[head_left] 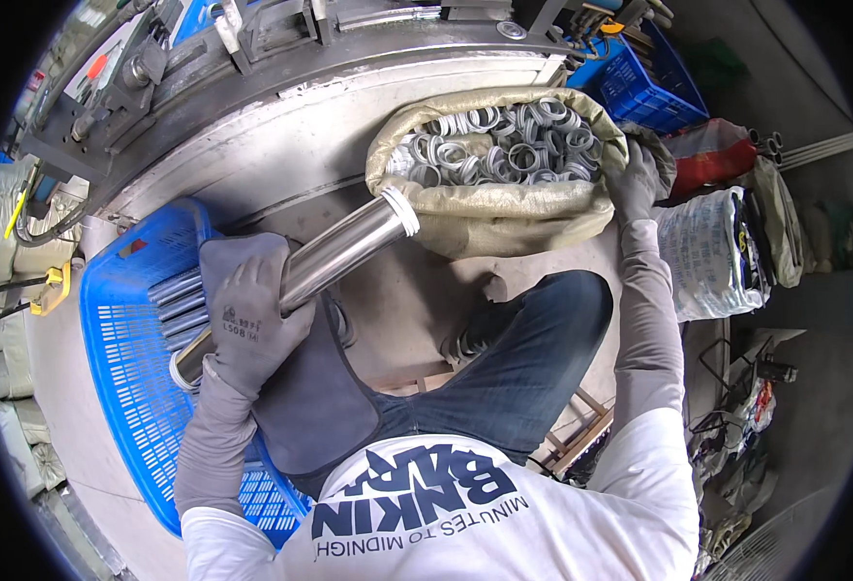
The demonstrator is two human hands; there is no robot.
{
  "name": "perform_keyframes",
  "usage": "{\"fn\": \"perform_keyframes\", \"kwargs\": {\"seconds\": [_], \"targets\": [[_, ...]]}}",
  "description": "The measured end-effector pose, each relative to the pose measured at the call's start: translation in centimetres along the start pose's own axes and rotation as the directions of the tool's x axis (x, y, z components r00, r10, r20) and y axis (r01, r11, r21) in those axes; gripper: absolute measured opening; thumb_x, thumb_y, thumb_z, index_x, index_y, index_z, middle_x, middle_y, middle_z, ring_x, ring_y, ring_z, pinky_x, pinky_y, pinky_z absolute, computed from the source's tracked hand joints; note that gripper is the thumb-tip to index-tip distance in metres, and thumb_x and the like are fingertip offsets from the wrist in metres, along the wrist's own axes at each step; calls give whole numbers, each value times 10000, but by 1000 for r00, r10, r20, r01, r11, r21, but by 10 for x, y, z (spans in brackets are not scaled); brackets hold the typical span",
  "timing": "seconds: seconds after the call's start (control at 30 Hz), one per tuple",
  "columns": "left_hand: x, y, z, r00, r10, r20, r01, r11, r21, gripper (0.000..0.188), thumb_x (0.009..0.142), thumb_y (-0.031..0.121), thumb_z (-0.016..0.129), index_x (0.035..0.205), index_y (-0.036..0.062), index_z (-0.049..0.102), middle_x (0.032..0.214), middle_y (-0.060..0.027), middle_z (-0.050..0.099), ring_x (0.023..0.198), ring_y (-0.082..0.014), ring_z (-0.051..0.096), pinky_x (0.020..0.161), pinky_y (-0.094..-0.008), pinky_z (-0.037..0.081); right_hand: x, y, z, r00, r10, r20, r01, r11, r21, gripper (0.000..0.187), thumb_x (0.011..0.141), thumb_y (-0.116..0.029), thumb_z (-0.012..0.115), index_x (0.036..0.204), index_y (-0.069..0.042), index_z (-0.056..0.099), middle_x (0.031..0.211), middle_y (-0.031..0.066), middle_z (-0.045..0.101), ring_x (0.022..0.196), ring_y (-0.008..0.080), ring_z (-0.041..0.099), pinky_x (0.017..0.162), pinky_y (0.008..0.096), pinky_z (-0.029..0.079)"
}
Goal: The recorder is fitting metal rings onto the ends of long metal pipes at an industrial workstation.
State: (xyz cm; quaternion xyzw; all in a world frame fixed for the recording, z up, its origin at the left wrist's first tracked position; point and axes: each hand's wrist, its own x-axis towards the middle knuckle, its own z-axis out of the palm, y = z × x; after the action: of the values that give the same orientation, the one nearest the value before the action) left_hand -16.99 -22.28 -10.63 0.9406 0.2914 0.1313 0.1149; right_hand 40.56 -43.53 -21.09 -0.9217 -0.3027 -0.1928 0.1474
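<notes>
My left hand (260, 315), in a grey glove, is closed around a shiny metal tube (344, 254). The tube slants from lower left to upper right across my left thigh, over a dark grey pad (310, 412). A white ring (400, 210) sits at its upper end, and another pale ring (182, 373) shows at the lower end. My right hand (632, 182), also gloved, grips the right rim of a beige woven sack (504, 213); its fingertips are partly lost in the folds. Many grey-white rings (523, 155) fill the sack.
At my left stands a blue plastic basket (121, 353) holding several metal tubes (180, 305). A metal machine bench (281, 68) runs along the far side. A blue crate (644, 87) is at the far right, with a white bag (702, 257) nearer on the right.
</notes>
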Motion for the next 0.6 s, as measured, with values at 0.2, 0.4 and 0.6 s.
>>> {"fn": "perform_keyframes", "kwargs": {"seconds": [0.2, 0.4, 0.6], "targets": [[11, 6, 5, 996, 74, -53, -76, 996, -45, 599, 737, 177, 793, 1288, 22, 619, 1124, -203, 685, 1037, -412, 663, 917, -498, 516, 18, 73, 28, 841, 457, 289, -486, 874, 30, 937, 744, -633, 779, 1388, 25, 603, 1402, 320, 619, 1337, 464, 574, 1094, 467, 473], [-10, 3, 2, 998, 49, -45, -46, 996, 72, 606, 730, 258, 814, 1258, 33, 622, 1045, -183, 665, 995, -376, 669, 844, -490, 525, 48, 4, 8, 788, -599, 141, 587, 801, 119, 256, 892, -175, 624, 1094, -73, 742, 1044, 233, 732, 995, 392, 723, 835, 432, 566], [8, 3, 9, 996, 79, -42, -77, 996, 38, 625, 716, 266, 820, 1263, 34, 625, 1026, -165, 667, 966, -363, 673, 836, -473, 530, 33, 46, 30, 887, 327, 325, -450, 462, 764, 427, 883, -184, 621, 1242, 11, 744, 1115, 110, 769, 916, 203, 714, 835, 329, 553]]}}
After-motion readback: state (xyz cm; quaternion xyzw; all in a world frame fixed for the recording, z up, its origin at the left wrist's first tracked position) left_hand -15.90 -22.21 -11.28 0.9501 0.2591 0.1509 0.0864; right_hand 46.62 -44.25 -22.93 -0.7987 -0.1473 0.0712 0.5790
